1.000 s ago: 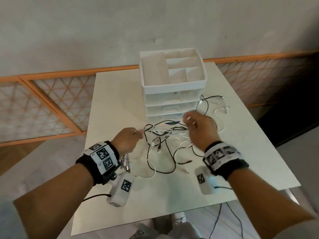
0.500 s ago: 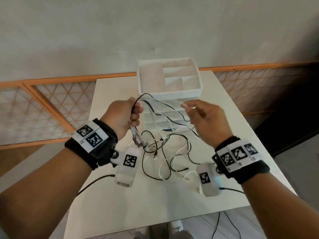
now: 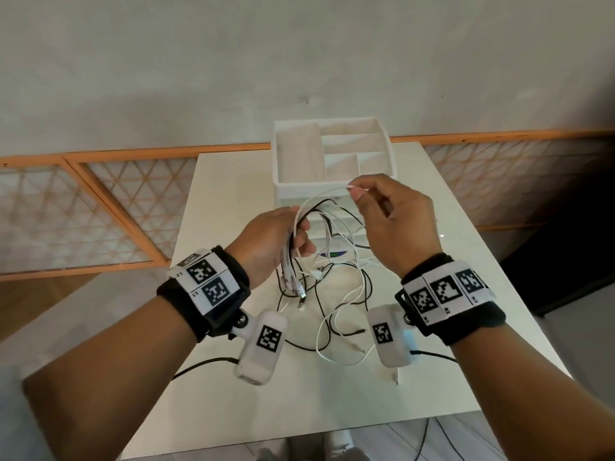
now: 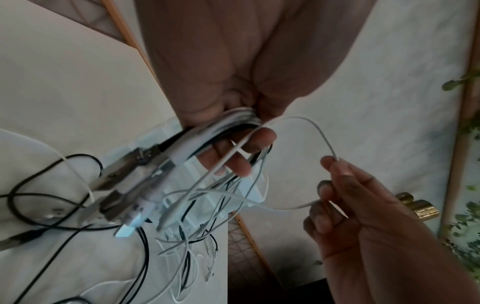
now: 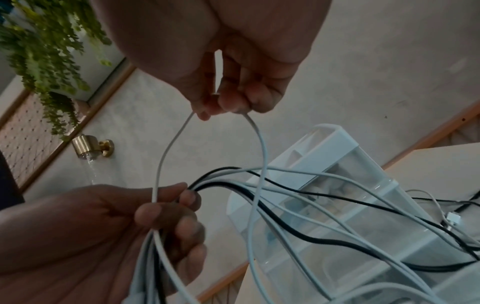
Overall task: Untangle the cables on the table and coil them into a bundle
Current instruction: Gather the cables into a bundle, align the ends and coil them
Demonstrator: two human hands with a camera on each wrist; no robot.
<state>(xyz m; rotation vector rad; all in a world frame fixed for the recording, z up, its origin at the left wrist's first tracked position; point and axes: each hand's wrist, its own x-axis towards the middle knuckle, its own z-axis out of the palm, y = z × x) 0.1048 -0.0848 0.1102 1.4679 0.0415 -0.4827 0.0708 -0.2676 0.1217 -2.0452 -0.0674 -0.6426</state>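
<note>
Several thin white and black cables hang in a tangle above the white table. My left hand grips a bunch of them near their plug ends, with the USB plugs dangling below the fist. My right hand is raised to the right and pinches one white cable between thumb and fingertips. That cable arcs from the right hand's pinch back to the left hand. Loose cable ends lie on the table under both hands.
A white drawer organizer with an open divided top stands at the table's far side, just behind the hands. Beyond it runs a grey wall with orange lattice panels. A hanging plant and a brass fitting show on the wall.
Both hands have risen from the table with the cables. The right hand has drawn one white cable up and away from the bunch held in the left hand.
</note>
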